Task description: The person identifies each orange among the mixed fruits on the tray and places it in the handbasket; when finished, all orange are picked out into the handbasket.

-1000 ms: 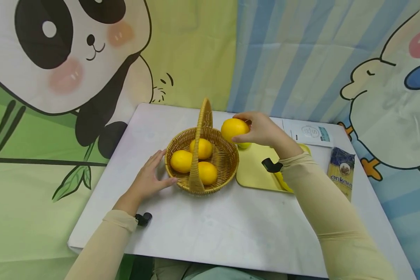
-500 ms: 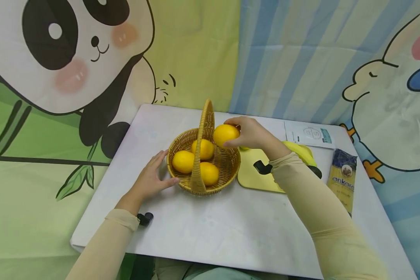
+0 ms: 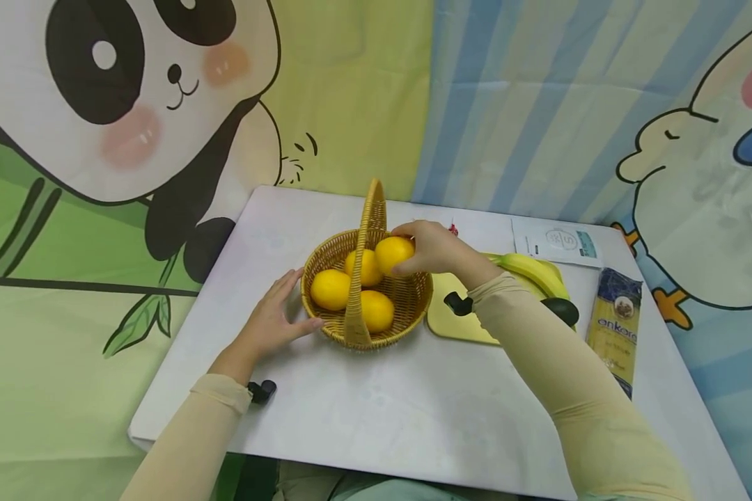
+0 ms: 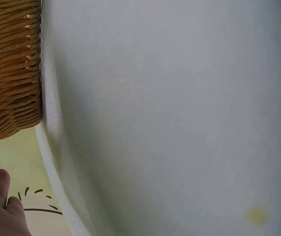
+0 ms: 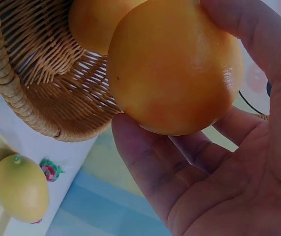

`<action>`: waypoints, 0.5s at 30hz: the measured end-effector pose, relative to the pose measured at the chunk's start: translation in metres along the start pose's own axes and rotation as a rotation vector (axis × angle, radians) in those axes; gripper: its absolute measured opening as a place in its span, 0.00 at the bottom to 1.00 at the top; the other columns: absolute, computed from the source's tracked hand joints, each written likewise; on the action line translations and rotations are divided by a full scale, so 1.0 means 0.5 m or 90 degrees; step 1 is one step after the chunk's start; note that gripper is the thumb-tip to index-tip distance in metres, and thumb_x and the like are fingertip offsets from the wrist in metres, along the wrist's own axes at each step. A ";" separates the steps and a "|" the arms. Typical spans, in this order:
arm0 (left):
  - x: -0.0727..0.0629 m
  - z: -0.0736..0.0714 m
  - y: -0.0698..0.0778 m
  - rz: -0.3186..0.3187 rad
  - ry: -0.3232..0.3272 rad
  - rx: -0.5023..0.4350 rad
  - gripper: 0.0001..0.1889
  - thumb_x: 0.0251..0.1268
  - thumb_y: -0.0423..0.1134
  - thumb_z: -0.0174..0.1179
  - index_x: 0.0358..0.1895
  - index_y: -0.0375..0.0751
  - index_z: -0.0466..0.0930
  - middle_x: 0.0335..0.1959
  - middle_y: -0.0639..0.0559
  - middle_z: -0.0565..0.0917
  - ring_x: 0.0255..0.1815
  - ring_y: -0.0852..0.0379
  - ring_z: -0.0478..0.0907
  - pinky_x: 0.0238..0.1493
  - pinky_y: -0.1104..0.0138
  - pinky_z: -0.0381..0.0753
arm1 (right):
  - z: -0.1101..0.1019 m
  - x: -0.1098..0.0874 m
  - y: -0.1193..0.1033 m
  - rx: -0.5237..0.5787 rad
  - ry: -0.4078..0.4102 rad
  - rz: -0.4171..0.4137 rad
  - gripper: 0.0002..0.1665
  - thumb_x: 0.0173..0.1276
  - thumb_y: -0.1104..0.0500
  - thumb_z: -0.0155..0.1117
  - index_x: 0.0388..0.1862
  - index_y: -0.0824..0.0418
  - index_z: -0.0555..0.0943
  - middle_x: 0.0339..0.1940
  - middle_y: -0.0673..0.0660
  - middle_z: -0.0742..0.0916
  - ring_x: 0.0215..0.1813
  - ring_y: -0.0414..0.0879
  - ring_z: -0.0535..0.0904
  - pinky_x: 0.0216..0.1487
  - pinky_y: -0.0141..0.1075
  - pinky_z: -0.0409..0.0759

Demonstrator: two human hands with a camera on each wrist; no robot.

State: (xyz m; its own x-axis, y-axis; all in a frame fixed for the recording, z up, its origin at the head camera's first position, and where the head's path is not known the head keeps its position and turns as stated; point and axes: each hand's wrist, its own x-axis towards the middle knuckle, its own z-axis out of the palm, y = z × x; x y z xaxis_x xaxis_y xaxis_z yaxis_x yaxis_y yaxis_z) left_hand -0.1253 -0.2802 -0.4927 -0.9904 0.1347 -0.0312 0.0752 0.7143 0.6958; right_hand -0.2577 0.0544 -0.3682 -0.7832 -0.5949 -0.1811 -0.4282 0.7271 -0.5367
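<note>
My right hand point(image 3: 440, 249) holds a round orange-yellow fruit point(image 3: 393, 255) between thumb and fingers, inside the right half of the wicker basket point(image 3: 418, 321). In the right wrist view the smooth fruit point(image 5: 172, 69) fills the grasp, with another fruit point(image 5: 98, 22) behind it in the basket. Three similar fruits lie in the basket; one point(image 3: 331, 289) is at the left and one point(image 3: 376, 311) at the front. My left hand point(image 3: 269, 313) rests against the basket's left side, thumb near the front rim and fingers extended. Only its fingertips point(image 4: 0, 184) show in the left wrist view, beside the wicker.
The basket's tall handle point(image 3: 354, 299) arches over its middle. To the right lies a yellow tray point(image 3: 441, 321) with a banana point(image 3: 533, 273) and a dark green avocado-like fruit point(image 3: 560, 311). A yellow fruit point(image 5: 21, 188), a white packet point(image 3: 554, 241) and an "ankara" package point(image 3: 615, 330) are nearby.
My right hand has moved left and down, bringing the fruit from above the basket's right rim into the basket. The left hand has stayed against the basket.
</note>
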 end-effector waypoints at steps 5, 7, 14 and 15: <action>0.003 0.000 -0.003 0.000 0.002 -0.004 0.63 0.49 0.71 0.75 0.86 0.67 0.46 0.88 0.44 0.50 0.88 0.38 0.47 0.82 0.32 0.52 | 0.009 0.009 -0.003 -0.035 -0.028 0.000 0.43 0.55 0.45 0.81 0.70 0.55 0.80 0.61 0.54 0.87 0.52 0.50 0.82 0.53 0.42 0.84; 0.002 0.001 -0.005 -0.001 0.002 -0.007 0.63 0.49 0.71 0.75 0.86 0.67 0.46 0.88 0.44 0.50 0.88 0.37 0.47 0.82 0.31 0.52 | 0.012 0.010 -0.006 -0.049 -0.045 0.003 0.43 0.55 0.45 0.81 0.70 0.54 0.80 0.61 0.54 0.87 0.52 0.50 0.81 0.53 0.43 0.83; 0.000 0.000 -0.002 0.006 0.004 -0.005 0.63 0.49 0.71 0.75 0.86 0.65 0.47 0.88 0.43 0.51 0.88 0.37 0.47 0.82 0.32 0.53 | 0.021 0.011 -0.009 -0.076 -0.073 0.003 0.42 0.54 0.46 0.80 0.69 0.55 0.81 0.56 0.54 0.88 0.50 0.51 0.82 0.53 0.43 0.84; 0.000 0.000 -0.002 0.006 0.005 -0.004 0.63 0.49 0.71 0.75 0.86 0.65 0.47 0.88 0.44 0.51 0.88 0.37 0.47 0.82 0.32 0.53 | 0.021 0.011 -0.009 -0.076 -0.074 0.002 0.42 0.54 0.47 0.80 0.69 0.55 0.81 0.56 0.54 0.88 0.50 0.51 0.82 0.53 0.43 0.84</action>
State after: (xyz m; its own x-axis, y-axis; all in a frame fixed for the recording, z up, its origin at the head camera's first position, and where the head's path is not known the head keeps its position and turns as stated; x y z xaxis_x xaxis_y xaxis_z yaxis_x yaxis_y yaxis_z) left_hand -0.1253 -0.2810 -0.4932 -0.9905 0.1364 -0.0195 0.0838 0.7083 0.7009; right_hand -0.2554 0.0441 -0.3754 -0.7300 -0.6229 -0.2812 -0.4814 0.7607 -0.4354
